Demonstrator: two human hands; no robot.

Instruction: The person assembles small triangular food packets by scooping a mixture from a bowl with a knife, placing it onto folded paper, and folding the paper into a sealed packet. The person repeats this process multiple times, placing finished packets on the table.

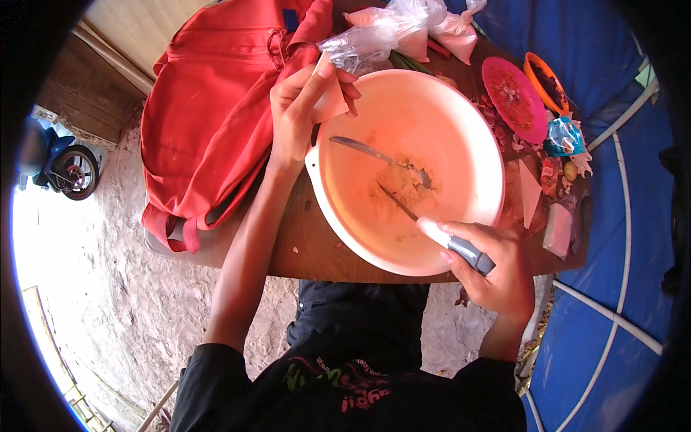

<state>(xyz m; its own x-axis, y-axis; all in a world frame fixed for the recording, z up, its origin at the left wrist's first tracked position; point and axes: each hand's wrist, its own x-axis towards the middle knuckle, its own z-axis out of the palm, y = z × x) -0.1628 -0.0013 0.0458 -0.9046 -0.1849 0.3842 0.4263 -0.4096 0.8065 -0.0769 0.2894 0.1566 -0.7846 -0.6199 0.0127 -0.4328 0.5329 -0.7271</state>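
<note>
Your black shirt (pixel 324 403) looms closest, and here's your right hand (pixel 498 268) wrapped around the grey-handled knife (pixel 433 229), blade dipping inside the big pale bowl (pixel 464 144)! Up at its left rim, your left hand (pixel 294 104) pinches a pale flat piece (pixel 331 102).

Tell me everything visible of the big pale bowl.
The bowl is round, wide, pale, seemingly plastic, with a holed tab on its left rim. It sits upright on the brown table. A metal utensil lies inside amid brown residue. The right hand holds a grey-handled tool over it; the left hand is near its upper-left rim. Contact is unclear.
</note>
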